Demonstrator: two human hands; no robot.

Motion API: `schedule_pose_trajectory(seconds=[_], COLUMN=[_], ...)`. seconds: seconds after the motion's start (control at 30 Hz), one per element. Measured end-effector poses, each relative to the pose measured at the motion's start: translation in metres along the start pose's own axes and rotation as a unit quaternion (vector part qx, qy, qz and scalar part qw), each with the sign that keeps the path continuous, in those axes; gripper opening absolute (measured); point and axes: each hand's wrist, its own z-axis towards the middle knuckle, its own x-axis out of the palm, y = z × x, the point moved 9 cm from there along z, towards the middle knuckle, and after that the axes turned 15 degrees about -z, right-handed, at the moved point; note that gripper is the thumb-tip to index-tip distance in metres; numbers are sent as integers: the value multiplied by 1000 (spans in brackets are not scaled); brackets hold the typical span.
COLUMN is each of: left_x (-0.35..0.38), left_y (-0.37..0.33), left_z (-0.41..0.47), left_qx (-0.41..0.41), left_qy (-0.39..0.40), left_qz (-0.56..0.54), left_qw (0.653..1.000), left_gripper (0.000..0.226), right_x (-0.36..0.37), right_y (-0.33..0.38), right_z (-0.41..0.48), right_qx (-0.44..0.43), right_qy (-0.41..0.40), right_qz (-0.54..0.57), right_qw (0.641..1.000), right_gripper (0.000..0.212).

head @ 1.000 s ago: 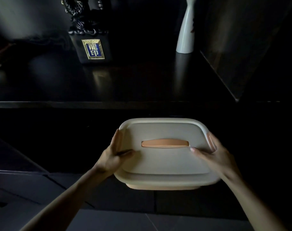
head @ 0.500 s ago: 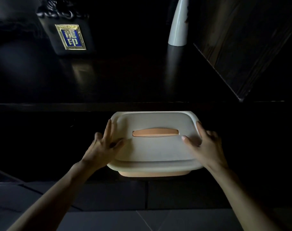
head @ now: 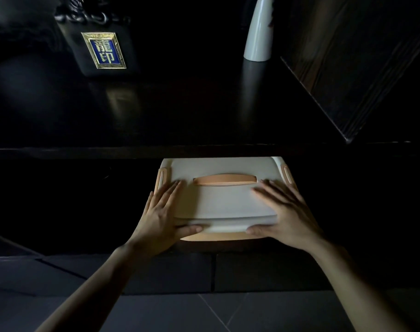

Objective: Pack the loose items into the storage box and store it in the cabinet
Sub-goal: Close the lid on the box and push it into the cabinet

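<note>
A cream plastic storage box (head: 224,202) with a peach handle sits partly inside the dark cabinet (head: 60,200) opening, beneath its glossy top. The left hand (head: 162,218) and right hand (head: 288,216) lie flat on the lid, fingers spread, thumbs against the front rim.

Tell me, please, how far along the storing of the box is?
Packing looks done: the storage box is lidded. Left hand and right hand lie flat on the lid, thumbs at its front edge, the far edge under the cabinet top. Left: finishing the push, releasing.
</note>
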Motion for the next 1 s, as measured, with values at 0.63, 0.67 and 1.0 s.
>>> schedule_pose_trajectory(seconds=[0.63,0.67,1.0], left_x=[6,7,46], left_y=[7,6,43], left_z=[-25,-35,-151], left_qx=[-20,-13,-14], left_qy=[-24,-20,80], left_qz=[8,13,6], left_qw=[999,1000,997], left_gripper=[97,93,73], right_x=[-8,-11,20], right_y=[7,11,96], right_z=[-2,-10,-107], right_qx=[45,52,82], right_qy=[-57,-76,-95], right_qz=[25,27,91], right_qw=[997,995,988], right_gripper=[86,77,43])
